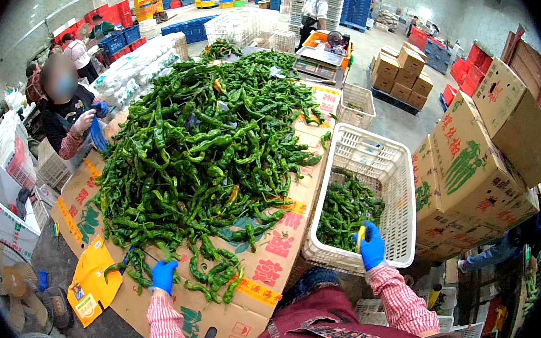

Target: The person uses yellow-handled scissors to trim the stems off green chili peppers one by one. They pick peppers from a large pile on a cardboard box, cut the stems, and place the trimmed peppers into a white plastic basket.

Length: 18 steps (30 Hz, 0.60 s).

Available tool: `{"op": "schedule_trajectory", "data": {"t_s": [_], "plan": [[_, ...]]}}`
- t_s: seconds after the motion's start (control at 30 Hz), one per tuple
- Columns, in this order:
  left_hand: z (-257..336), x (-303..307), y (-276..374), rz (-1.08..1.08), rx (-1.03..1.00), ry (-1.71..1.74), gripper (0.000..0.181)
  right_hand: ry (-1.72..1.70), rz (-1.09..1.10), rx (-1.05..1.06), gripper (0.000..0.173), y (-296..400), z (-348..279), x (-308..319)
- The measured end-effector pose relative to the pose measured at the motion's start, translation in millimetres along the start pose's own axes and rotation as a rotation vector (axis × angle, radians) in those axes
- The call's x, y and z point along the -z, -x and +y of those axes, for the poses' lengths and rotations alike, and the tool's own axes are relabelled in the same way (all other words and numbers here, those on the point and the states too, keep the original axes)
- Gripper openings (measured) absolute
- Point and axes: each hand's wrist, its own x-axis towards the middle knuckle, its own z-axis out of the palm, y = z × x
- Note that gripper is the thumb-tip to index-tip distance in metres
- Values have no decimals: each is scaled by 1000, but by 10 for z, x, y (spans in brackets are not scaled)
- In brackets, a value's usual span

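Note:
My left hand (165, 275), in a blue glove, has its fingers curled at the near edge of a large heap of long green peppers (199, 141). A blurred green pepper (165, 252) sticks out from its fingertips. Loose peppers (214, 265) lie on the cardboard (251, 327) to its right. Also gloved in blue, my right hand (373, 248) is over the near side of a white plastic crate (403, 205). It grips a curved yellow object (361, 237), too partly hidden to name. More green peppers (347, 205) fill the crate's left part.
A yellow printed cardboard piece (93, 279) lies at the left edge. Stacked cartons (475, 164) rise on the right. A scale (318, 69) stands beyond the heap. Fans (15, 281) are at lower left. A masked co-worker (66, 105) stands across the heap, holding something blue.

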Motion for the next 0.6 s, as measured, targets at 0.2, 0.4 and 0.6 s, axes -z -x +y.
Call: {"op": "schedule_trajectory", "data": {"t_s": [0.2, 0.4, 0.6], "plan": [[545, -639, 737, -176, -33, 461, 39, -36, -549, -26, 56, 633, -543, -804], [1157, -1192, 1324, -515, 2, 798, 23, -14, -692, -41, 60, 1031, -1054, -1163], [1294, -1465, 1552, -614, -28, 853, 19, -109, -652, 26, 52, 1050, -848, -1072]]}}
